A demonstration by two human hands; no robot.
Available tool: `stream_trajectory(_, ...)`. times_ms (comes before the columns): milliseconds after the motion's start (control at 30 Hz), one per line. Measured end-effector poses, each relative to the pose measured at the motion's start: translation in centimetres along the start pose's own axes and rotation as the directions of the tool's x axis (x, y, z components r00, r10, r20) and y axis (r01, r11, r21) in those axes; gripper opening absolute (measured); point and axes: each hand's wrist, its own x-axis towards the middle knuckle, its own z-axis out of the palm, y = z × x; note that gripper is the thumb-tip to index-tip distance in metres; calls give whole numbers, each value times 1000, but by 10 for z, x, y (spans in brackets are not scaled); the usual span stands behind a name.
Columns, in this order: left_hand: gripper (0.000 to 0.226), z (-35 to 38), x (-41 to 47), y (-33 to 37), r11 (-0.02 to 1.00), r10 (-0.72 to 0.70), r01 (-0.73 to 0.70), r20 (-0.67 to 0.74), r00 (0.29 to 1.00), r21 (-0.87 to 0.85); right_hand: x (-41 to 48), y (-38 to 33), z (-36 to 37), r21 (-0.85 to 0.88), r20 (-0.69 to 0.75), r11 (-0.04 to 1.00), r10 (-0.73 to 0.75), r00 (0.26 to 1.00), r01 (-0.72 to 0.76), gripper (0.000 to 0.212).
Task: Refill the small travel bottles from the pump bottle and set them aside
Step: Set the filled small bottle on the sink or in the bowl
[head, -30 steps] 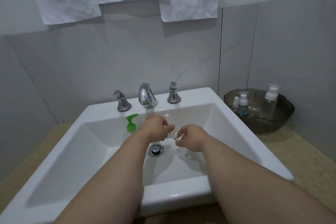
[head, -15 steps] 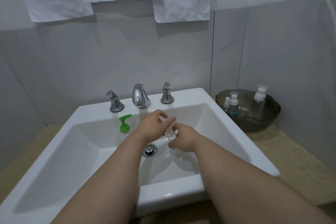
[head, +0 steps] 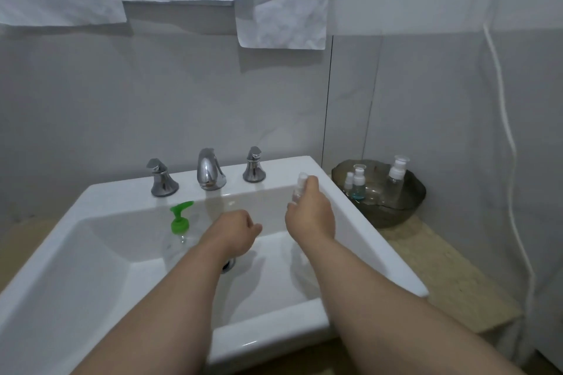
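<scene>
My right hand (head: 310, 216) grips a small clear travel bottle (head: 300, 184) with a white cap, held upright over the right side of the white sink (head: 350, 207). Over the drain, my left hand (head: 236, 233) hangs with loosely curled fingers and holds nothing I can see. A clear pump bottle with a green pump head (head: 179, 218) stands inside the basin at the left. To the right, three more travel bottles (head: 358, 181) with white tops stand in a dark glass bowl (head: 405, 207) on the counter.
A chrome spout (head: 209, 170) and two chrome handles (head: 160, 178) line the sink's back ledge. The drain (head: 229, 263) lies under my left wrist. A beige counter (head: 441, 274) runs right of the sink. A white cord (head: 511, 143) hangs down the right wall.
My hands have parted. The right hand has lifted the small bottle up and to the right, toward the bowl. The left hand let go and stays over the drain.
</scene>
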Motion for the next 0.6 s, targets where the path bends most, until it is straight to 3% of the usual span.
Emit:
stream_trajectory(133, 24, 5, 6, 5, 998, 60, -60, 20, 998, 2, 27, -7, -33, 224, -184, 972, 109, 977, -67, 28)
stream_trajectory(200, 22, 11, 8, 10, 993, 116, -115, 40, 992, -19, 47, -2, -51, 242, -258, 963, 179, 950, -116, 23)
stream_trajectory(333, 18, 17, 10, 22, 972, 225, -221, 42, 973, -84, 78, 29, -83, 106, -298, 965, 260, 918, -240, 24)
stream_trajectory(433, 16, 18, 11, 26, 957, 269, -262, 39, 962, -124, 85, 52, -99, -54, -219, 947, 299, 929, -317, 16)
stream_trajectory(600, 16, 18, 10, 26, 946, 307, -301, 40, 951, -119, 88, 65, -102, -282, -119, 874, 377, 919, -395, 20)
